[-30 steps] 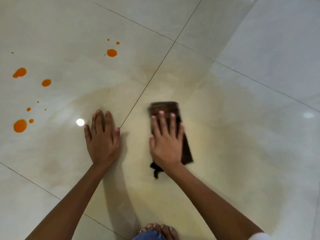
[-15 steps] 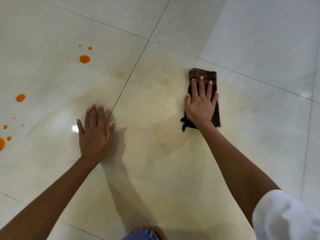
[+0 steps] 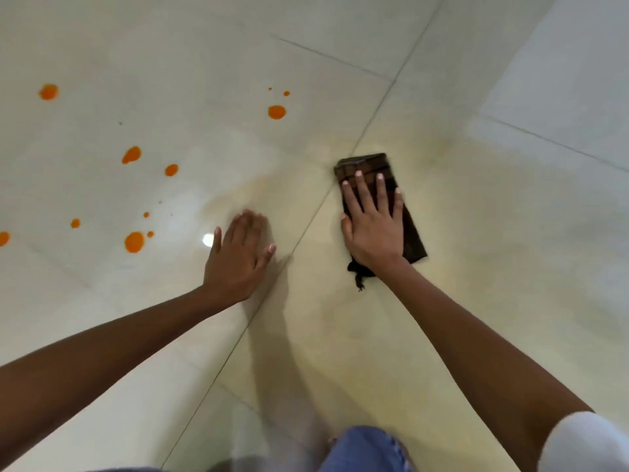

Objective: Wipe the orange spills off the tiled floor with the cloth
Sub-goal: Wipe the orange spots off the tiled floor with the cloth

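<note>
A folded dark brown cloth [image 3: 412, 229] lies flat on the cream tiled floor [image 3: 510, 267]. My right hand [image 3: 374, 223] presses down on it with fingers spread. My left hand [image 3: 238, 260] rests flat on the floor to the left of the cloth, holding nothing. Orange spills dot the tile further left: a large drop [image 3: 134, 242] near my left hand, two drops [image 3: 131, 155] above it, and another drop [image 3: 276, 112] up the tile. A faint yellowish smear surrounds the cloth.
Dark grout lines cross the floor; one diagonal line [image 3: 306, 229] runs between my hands. A ceiling light glares off the tile [image 3: 207, 239] beside my left hand. My knee in blue jeans [image 3: 367, 451] shows at the bottom edge.
My right hand has slid the cloth back leftward and nearer to the diagonal grout line. The view has swung left, so more orange drops show. My left hand stays planted.
</note>
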